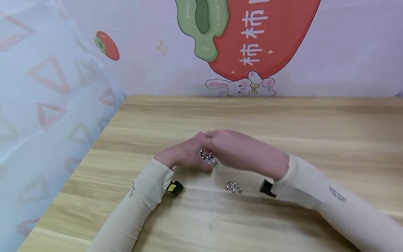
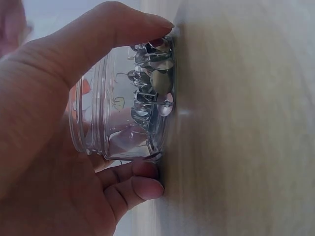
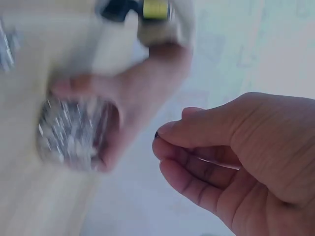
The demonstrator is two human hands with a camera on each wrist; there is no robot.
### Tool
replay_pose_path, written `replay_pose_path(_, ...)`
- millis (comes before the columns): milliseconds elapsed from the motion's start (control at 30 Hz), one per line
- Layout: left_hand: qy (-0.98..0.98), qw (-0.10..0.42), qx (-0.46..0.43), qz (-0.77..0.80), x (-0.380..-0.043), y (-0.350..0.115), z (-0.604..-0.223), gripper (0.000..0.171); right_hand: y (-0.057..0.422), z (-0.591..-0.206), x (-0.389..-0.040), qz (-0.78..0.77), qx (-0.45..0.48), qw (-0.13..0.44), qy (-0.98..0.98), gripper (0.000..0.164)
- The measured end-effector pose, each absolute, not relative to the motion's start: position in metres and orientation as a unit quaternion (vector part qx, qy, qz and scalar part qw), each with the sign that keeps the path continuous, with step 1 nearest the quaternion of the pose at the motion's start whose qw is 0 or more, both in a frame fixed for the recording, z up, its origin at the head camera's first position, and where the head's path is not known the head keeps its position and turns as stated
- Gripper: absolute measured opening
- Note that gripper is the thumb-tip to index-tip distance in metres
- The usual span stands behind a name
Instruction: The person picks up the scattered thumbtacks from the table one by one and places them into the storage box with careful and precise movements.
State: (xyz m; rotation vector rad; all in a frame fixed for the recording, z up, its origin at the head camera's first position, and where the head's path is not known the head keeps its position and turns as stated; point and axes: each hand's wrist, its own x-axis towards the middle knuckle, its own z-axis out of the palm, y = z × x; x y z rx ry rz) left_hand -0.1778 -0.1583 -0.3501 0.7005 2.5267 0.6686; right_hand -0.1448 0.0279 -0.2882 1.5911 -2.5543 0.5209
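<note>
At the centre of the frame, the left hand [image 1: 184, 155] gripped a small clear glass jar of silver thumbtacks [image 2: 128, 103] standing on the light wooden table [image 1: 283, 119], thumb [image 2: 113, 29] above and fingers [image 2: 138, 182] below. The right hand [image 1: 245, 152] hovered over it, fingertips pinched together; I could not tell if they held something.

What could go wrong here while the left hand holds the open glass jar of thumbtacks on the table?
The tacks' sharp pins could prick the right hand working above the jar. The jar has no lid on, so tipping in the left hand could spill more tacks beside the loose ones.
</note>
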Motion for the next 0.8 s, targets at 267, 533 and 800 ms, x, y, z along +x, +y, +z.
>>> replay_pose_path(267, 0.907, 0.201, 0.278, 0.243, -0.181, -0.153, -0.348, 0.082, 0.034, -0.291, -0.169, 0.219, 0.493, 0.05, -0.84, 0.018)
replay_pose_path(533, 0.915, 0.206, 0.255, 0.235, -0.181, -0.152, -0.347, 0.076, 0.037, -0.294, -0.172, 0.201, 0.476, 0.015, -0.856, 0.077)
replay_pose_path(800, 0.922, 0.214, 0.239, 0.218, -0.181, -0.153, -0.345, 0.072, 0.04, -0.289, -0.168, 0.158, 0.452, -0.005, -0.878, 0.105)
